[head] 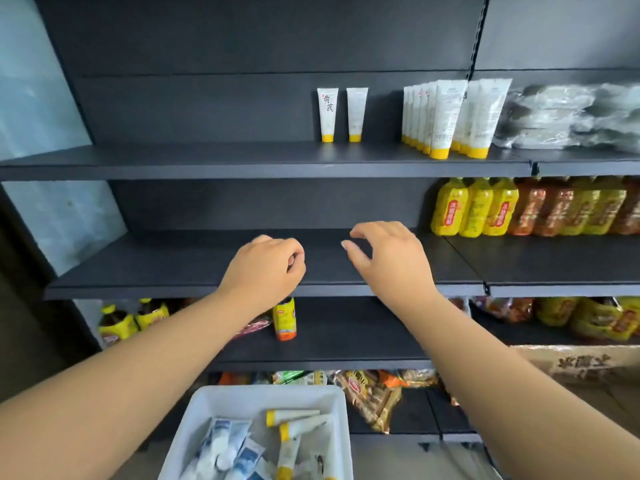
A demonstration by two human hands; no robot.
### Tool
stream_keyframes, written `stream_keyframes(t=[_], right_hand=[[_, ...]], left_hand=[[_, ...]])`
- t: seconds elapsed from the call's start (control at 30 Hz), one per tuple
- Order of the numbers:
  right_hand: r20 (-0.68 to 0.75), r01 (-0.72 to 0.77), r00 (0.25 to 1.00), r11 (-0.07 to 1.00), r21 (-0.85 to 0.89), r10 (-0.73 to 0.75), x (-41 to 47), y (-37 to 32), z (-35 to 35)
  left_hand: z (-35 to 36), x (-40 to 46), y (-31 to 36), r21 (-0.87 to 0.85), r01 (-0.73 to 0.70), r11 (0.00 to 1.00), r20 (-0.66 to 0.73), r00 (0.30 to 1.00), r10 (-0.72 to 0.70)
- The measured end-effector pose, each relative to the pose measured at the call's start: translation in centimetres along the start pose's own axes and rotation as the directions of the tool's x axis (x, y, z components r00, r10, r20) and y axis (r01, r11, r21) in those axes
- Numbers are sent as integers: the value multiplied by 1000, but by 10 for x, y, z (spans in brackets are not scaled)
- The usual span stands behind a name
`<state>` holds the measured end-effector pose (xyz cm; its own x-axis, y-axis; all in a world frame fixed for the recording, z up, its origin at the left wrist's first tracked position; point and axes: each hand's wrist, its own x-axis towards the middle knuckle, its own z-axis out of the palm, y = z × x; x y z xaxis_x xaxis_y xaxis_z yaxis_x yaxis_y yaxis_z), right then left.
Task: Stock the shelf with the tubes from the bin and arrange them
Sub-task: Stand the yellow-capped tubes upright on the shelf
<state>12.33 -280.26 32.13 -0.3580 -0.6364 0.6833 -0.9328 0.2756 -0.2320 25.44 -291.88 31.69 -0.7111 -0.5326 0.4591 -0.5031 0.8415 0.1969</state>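
**Two bare hands over the middle shelf, tubes waiting below and standing above**

Several tubes (294, 415) lie jumbled in the white bin (207, 414) at six o'clock, nearest the camera: some white with yellow caps, some white and blue. Just beyond the bin, at about five o'clock, packets of snacks (377, 396) rest on the lowest shelf.

Both forearms reach up from the bottom corners toward the centre. The left hand (265, 268) hangs over the front edge of the middle shelf (156, 268) with its fingers curled in and nothing visibly held. The right hand (388, 258), just beside it toward three o'clock, has its fingers spread and loosely bent, thumb apart from the rest, holding nothing. The two hands are apart, a gap of dark shelf showing between them.

Under the left wrist a small yellow and orange bottle (284, 318) stands on the shelf below, with more drink bottles (117, 323) toward eight o'clock. At three o'clock, yellow and amber bottles (478, 209) stand in a row on the middle level.

Farthest off, on the top shelf (207, 157), two yellow-capped tubes (341, 114) stand cap-down side by side at twelve o'clock. Toward one o'clock a tight row of the same tubes (450, 116) stands cap-down, the front ones leaning slightly. Clear plastic-wrapped bundles (568, 116) lie at two o'clock.
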Motion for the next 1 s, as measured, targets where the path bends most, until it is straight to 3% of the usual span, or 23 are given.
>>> stream_keyframes(t=[0.13, 0.33, 0.63, 0.77, 1.0], right_hand=[[198, -68, 978, 997, 39, 59, -51, 5, 8], [322, -171, 939, 977, 124, 124, -117, 0, 32], [556, -376, 786, 923, 85, 270, -191, -5, 110], [662, -493, 651, 870, -3, 371, -214, 0, 159], [734, -697, 283, 657, -285, 618, -255, 18, 239]], left_hand=[[23, -50, 10, -10, 96, 995, 91, 991, -94], [47, -117, 3, -79, 218, 973, 131, 970, -207], [115, -190, -45, -168, 526, 834, 328, 827, -455], [164, -197, -81, -160, 613, 773, 461, 739, -491], [260, -199, -144, -43, 706, 707, 690, 533, -490]])
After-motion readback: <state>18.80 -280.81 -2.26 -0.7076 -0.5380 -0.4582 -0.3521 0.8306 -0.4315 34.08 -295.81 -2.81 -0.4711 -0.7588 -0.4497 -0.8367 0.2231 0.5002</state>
